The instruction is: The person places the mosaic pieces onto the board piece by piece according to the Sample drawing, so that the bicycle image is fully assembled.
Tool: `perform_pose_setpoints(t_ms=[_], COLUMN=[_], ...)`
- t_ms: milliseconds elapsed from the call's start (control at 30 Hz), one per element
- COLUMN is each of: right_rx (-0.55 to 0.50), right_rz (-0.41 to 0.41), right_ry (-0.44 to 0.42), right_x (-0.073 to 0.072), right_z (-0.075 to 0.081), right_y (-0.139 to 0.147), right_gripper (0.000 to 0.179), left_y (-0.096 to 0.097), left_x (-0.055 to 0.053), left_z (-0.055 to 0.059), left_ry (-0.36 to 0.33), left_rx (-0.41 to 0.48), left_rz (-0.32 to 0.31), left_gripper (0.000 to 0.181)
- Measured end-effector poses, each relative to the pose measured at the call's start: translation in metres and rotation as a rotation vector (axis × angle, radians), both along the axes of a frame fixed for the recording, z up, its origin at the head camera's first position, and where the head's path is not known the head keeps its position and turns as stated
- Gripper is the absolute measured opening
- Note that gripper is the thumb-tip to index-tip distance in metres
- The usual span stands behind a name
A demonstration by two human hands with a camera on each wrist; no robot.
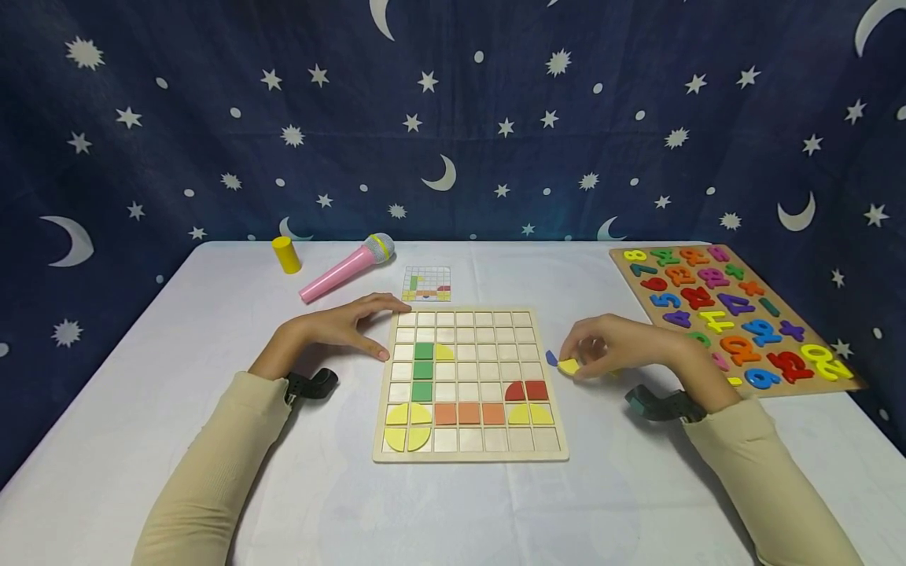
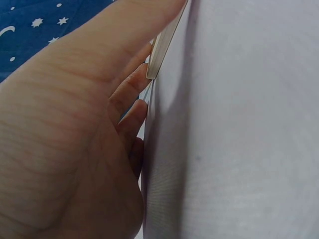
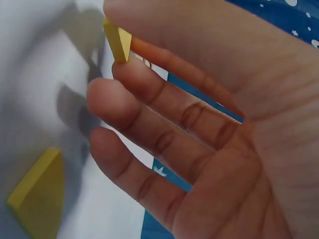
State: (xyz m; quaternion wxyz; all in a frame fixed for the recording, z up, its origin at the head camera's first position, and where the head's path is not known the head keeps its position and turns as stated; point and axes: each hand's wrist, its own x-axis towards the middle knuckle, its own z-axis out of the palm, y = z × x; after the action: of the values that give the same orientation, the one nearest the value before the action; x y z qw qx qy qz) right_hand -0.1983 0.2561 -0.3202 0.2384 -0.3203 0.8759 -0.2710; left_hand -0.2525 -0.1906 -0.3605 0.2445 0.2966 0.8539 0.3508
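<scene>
A wooden grid board [image 1: 470, 456] lies flat on the table, with green, yellow, red and orange pieces in some of its squares. My left hand [image 1: 347, 324] rests at the board's upper left corner, thumb touching the left side and fingertips at the top corner. To the right of the board, my right hand [image 1: 614, 343] pinches a yellow quarter-circle piece [image 3: 117, 42] between thumb and fingers. A blue piece [image 1: 551, 358] lies beside the board's right edge. Beneath the right hand another yellow piece [image 3: 40, 194] lies on the cloth, mostly hidden in the head view.
Behind the board lies a small pattern card [image 1: 427, 284]. A pink toy microphone [image 1: 347, 271] and a yellow cylinder [image 1: 286, 255] are at the back left. At the right, a board of colourful numbers [image 1: 736, 322] reaches near my right forearm.
</scene>
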Motion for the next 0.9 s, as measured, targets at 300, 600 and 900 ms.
perform_pose_setpoints(t_ms=[300,600,900], right_rx=[-0.018,-0.045,-0.061], right_rz=[0.084,0.194,0.294], right_ry=[-0.005,-0.013,-0.029], right_x=[0.011,0.022,0.036], right_z=[0.005,0.006,0.003], right_y=[-0.016,-0.034,-0.053], right_gripper=[0.026,0.025,0.022], left_y=[-0.001,-0.002,0.0], left_x=[-0.001,0.0,-0.001], left_z=[-0.002,-0.001,0.0], left_ry=[0.014,0.005,-0.001], left_rx=[-0.001,0.008,0.007], left_rz=[-0.002,-0.006,-0.008], left_gripper=[0.085,0.083,0.084])
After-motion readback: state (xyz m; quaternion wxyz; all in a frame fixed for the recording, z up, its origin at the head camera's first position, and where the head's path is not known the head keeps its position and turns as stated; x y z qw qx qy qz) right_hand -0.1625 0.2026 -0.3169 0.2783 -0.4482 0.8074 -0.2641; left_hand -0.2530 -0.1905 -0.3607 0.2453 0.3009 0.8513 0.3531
